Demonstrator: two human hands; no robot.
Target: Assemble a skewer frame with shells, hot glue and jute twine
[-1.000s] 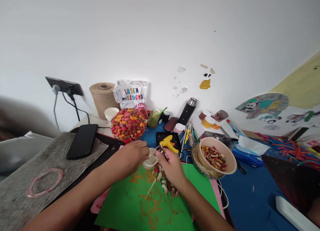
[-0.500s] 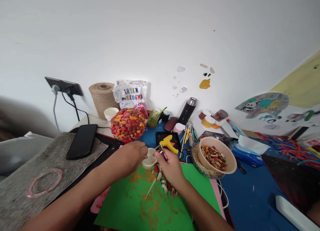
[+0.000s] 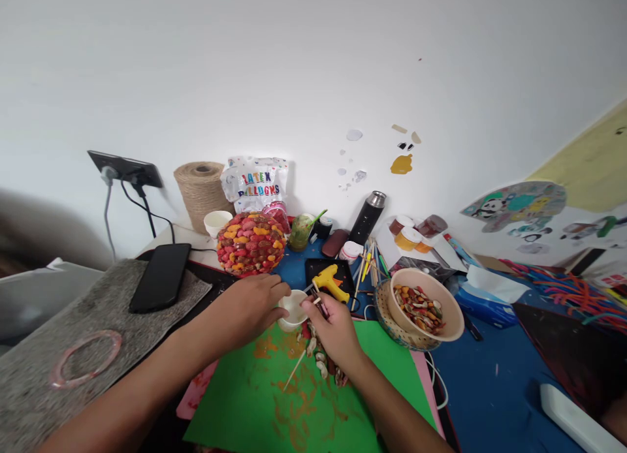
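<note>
My left hand is at the left side of a small white paper cup, its thumb and fingers around the near-left rim. My right hand, closed on a few thin sticks, is right beside the cup. Their dark and pale ends stick out above the thumb; their exact kind is hard to make out. Under and beside this hand lie several painted peanut shells on a paint-smeared green sheet. A thin pale stick rests on the sheet.
Behind the cup stand a ball covered in red and orange shells and a yellow glue gun on a black tray. To the right, a bowl of painted shells sits on a woven base. A phone lies on the grey mat.
My left hand has shifted a little, its thumb and fingers parting from a pinch to sit around the cup's rim. My right hand has barely moved.
</note>
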